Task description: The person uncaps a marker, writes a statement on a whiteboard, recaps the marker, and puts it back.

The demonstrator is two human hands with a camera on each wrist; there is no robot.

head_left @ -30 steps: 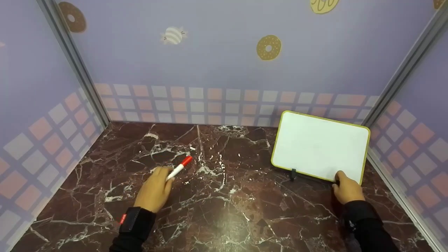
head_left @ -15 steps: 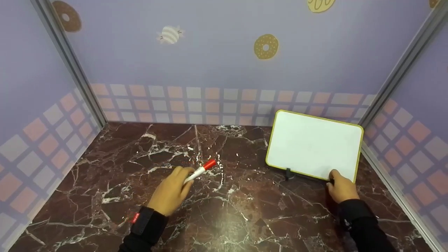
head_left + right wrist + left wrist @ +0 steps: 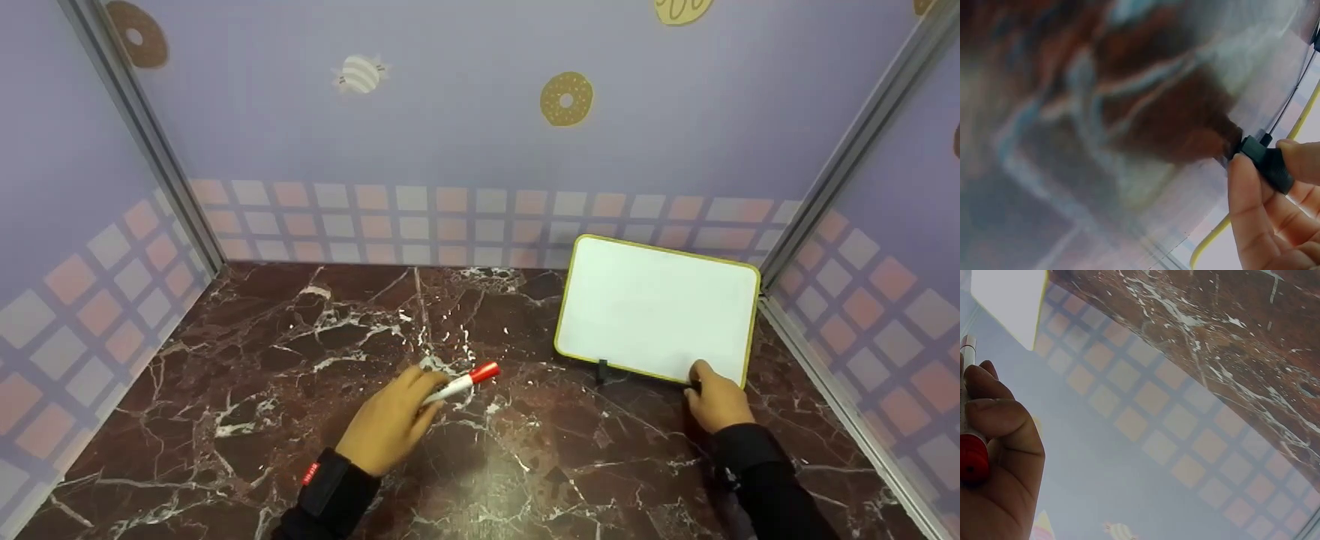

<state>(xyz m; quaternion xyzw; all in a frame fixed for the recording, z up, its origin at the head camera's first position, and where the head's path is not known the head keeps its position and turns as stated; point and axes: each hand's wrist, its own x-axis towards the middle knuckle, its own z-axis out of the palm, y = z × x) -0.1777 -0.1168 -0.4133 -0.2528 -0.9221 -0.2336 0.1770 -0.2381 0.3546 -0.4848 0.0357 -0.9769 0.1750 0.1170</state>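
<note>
A white marker (image 3: 450, 389) with a red end is gripped in my left hand (image 3: 390, 420); the red end points right, out past the fingers. In the left wrist view the fingers curl round the marker's white barrel (image 3: 969, 391), the red end lower. At the right stands a small whiteboard (image 3: 660, 307) with a yellow rim, leaning back on black feet. My right hand (image 3: 718, 399) is at its lower right edge. Thumb and fingers pinch a black foot (image 3: 1266, 163) of the board, as the right wrist view shows. The board's face has no writing on it.
A second black foot (image 3: 602, 371) props the board's lower left part. The dark red marble tabletop (image 3: 300, 420) has white veins. Purple walls (image 3: 465, 135) with pink and white squares enclose it at the back and both sides.
My left hand has moved right and slightly toward me with the marker, toward the board. The right hand keeps its grip on the foot; the head view has turned slightly, and the board sits further left.
</note>
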